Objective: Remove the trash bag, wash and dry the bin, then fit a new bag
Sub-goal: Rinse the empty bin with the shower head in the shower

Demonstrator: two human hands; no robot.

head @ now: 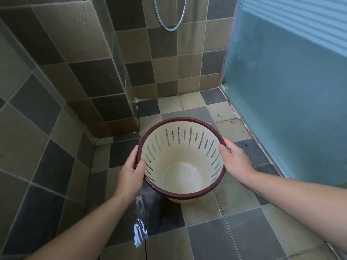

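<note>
A person holds a cream plastic bin (181, 166) with both hands just below the middle of the frame, above a tiled bathroom floor (234, 239). The bin is tilted slightly toward the camera, so its inside shows down to the round base. No bag lines it, and it holds no rubbish; the base has a faint sheen that may be a film of water, though the view is too soft to be sure. Narrow vertical slots ring the upper wall, and a dark red rim (187, 194) runs round the mouth. The left hand (129, 175) grips the rim at its left side, thumb curled over into the mouth and fingers wrapped on the outside. The right hand (233, 160) grips the rim at its right side the same way, thumb inside, fingers behind the wall. Both bare forearms reach in from the bottom corners of the frame. On the floor at lower centre, a wet patch (139, 231) glints white beside a dark tile. At the top centre of the frame a metal shower hose (170, 28) hangs in a loop against the tiled wall (75, 53). A frosted blue-green glass panel (291, 91) fills the right side.
</note>
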